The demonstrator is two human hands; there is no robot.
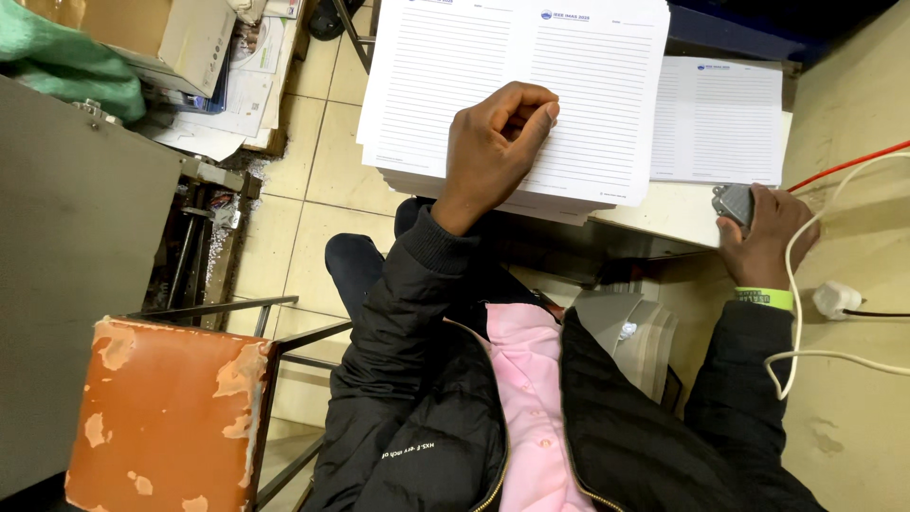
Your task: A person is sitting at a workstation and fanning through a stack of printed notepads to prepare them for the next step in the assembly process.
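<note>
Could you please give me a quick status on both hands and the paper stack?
Left hand curled, fingers resting on stack of lined sheets. Right hand gripping small grey device at table edge. White cable loops beside right wrist.

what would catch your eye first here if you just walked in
First, the thick stack of lined paper sheets at top centre, with the left hand resting on it, fingers curled. At the right edge of the work surface, the right hand grips a small grey device beside red and white cables. Lower left stands a worn orange chair.
</note>
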